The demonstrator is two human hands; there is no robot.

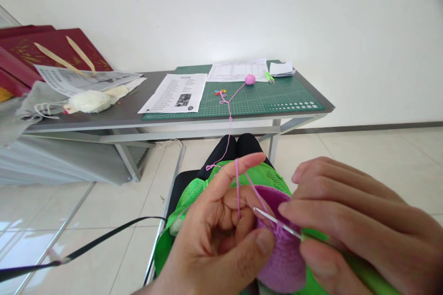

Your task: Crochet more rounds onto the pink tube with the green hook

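The pink crochet piece (pixel 282 262) sits near, over your lap, rounded and cup-like, with a curved rim, a darker hollow and rows of close stitches. The silvery shaft of the crochet hook (pixel 290 230) passes through a loop at its edge, with the tip pointing left and the green handle running right.

Your left hand (pixel 214 226) is turned palm inward, pinching the work's edge between thumb and bent fingers; its index finger stretches up to the right, with the yarn strand (pixel 238 189) draped over it. Your right hand (pixel 374 221) comes from the right, gripping the hook's handle between thumb and forefinger, the other fingers curved above.

Under your hands lies green mesh cloth (pixel 194 193). Farther off, a pink yarn ball (pixel 249 79) rests on the cutting mat (pixel 294 94). At far left, dark red bags (pixel 69 46) lean by the wall; you cannot see inside them.
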